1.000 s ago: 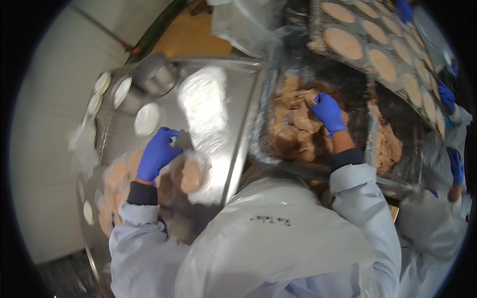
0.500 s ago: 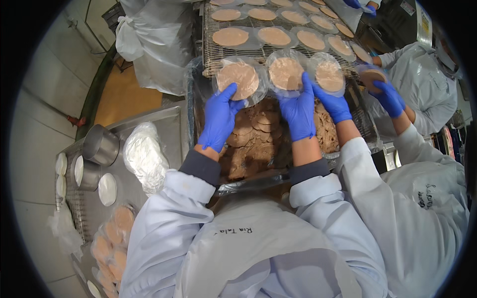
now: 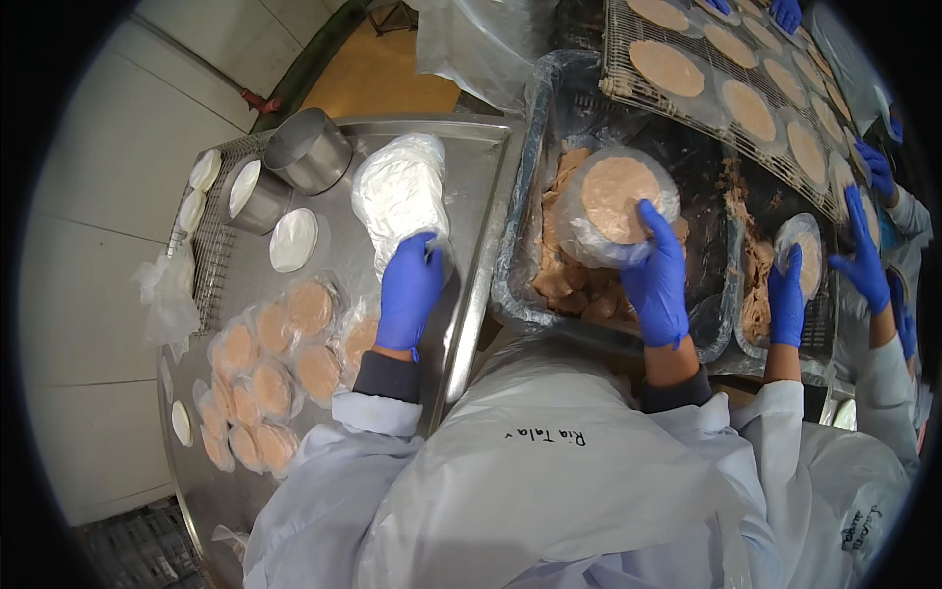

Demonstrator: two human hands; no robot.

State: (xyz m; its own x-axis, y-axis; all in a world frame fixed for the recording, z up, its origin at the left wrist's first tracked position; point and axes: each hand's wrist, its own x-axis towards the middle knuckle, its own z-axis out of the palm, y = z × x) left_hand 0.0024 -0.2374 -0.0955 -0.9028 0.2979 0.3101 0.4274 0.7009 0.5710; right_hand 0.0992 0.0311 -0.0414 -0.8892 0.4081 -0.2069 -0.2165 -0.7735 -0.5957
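Observation:
In my right hand [image 3: 655,293] is a flat, round, pinkish-brown patty [image 3: 620,199] with clear plastic film around it, the thumb over its edge. Whether more than one patty is stacked there I cannot tell. It is held above a plastic-lined tub [image 3: 687,332] with brown ground-meat mix [image 3: 564,280] in it. On the metal table, my gloved left hand [image 3: 407,293] has its fingers bent at the near edge of a pile of shiny clear plastic sheets [image 3: 400,191]. Just left of that hand lie several patties [image 3: 272,388] in film.
Two metal ring moulds [image 3: 308,152] and white discs [image 3: 293,240] stand on the steel table [image 3: 481,285]. A wire rack [image 3: 721,123] with rows of patties slopes over the tub's far right. Close on my right, a co-worker's gloved hand [image 3: 786,299] holds another patty [image 3: 808,257].
The view has swung left. My left hand has left the patty at the rack and is now at the plastic sheets. My right hand has brought its patty away from the rack, over the tub.

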